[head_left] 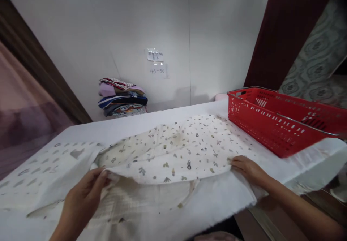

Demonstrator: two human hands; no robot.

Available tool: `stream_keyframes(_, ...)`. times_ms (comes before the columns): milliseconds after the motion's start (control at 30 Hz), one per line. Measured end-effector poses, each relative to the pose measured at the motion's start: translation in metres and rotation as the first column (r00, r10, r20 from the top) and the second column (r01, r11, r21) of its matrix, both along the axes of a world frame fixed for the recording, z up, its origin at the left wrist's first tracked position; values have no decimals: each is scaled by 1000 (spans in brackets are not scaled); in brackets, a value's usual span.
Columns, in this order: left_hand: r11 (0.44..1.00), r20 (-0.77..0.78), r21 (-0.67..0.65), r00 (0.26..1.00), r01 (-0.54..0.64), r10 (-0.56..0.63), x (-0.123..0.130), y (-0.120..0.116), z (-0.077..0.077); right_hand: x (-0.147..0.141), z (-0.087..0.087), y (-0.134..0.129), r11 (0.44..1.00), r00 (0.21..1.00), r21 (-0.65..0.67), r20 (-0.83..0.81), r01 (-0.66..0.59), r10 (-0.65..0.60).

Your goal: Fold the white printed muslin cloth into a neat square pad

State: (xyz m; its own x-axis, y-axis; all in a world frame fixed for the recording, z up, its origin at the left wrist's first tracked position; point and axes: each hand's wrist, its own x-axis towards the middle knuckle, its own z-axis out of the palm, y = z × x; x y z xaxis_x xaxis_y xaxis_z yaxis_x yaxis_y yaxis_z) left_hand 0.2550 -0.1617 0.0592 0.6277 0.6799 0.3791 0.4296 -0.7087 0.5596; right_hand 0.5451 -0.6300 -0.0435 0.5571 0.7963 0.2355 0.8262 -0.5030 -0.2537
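Note:
A cream cloth (pixel 173 150) with small printed motifs lies spread over the white-covered table (pixel 222 197). Its near left edge is pinched and slightly lifted in my left hand (pixel 85 194), thumb against the fingers. My right hand (pixel 248 168) grips the near right edge of the same cloth, its fingers pressed together. Between my hands, the near edge is raised in a shallow fold, and a plain cream layer (pixel 151 197) shows below it. White fabric with grey printed shapes (pixel 35 168) lies to the left, touching the cream cloth.
On the table's right side sits a red plastic basket (pixel 260 121) with metal handles. Folded clothes (pixel 121 98) are stacked by the wall beyond the far edge. Paper labels (pixel 158 69) hang on the wall. A pink curtain (pixel 29 107) is at the left.

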Motion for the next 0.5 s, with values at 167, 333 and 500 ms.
stream_keyframes(167,933,-120,302,979,196,-166,2,-2,-13,19,24,-20,938,970,249,-42,242,-239)
stream_keyframes(333,819,-265,527,960,227,-95,-3,-4,-35,14,42,-32,877,927,302,-155,374,-341)
stream_keyframes(500,880,-310,456,951,130,20,-34,16,-50,3,42,-41,977,950,6,-235,214,-207)
